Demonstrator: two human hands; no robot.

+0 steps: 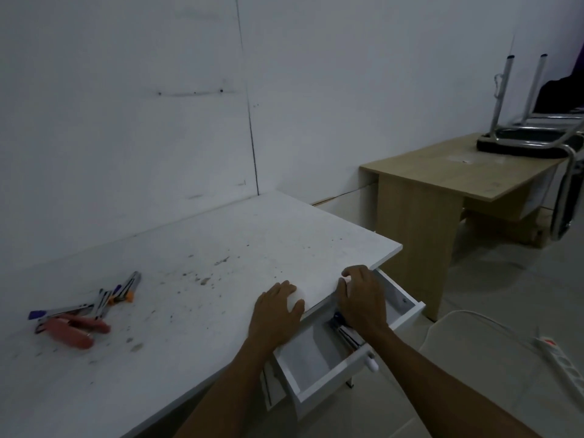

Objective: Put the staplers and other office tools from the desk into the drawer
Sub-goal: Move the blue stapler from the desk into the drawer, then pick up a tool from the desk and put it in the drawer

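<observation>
The white desk (pixel 196 279) has its drawer (pixel 319 392) pulled open at the front right edge. Dark tools (pixel 346 331) lie inside it, partly hidden by my right hand. My left hand (pixel 275 311) rests at the desk edge with its fingers curved around a white round object (pixel 296 301). My right hand (pixel 361 300) hovers over the back of the drawer, fingers curled at the desk edge with a small white bit at the fingertips. On the desk's far left sits a pile: red-handled tools (pixel 76 331), a silver stapler with purple parts (pixel 66 310) and an orange-tipped stapler (pixel 126 290).
A wooden desk (pixel 442 178) stands to the right with an upturned chair (pixel 521 143) on top. On the floor beside the drawer lie a white power strip (pixel 565 361) and its cable (pixel 467 314). The wall runs directly behind the white desk.
</observation>
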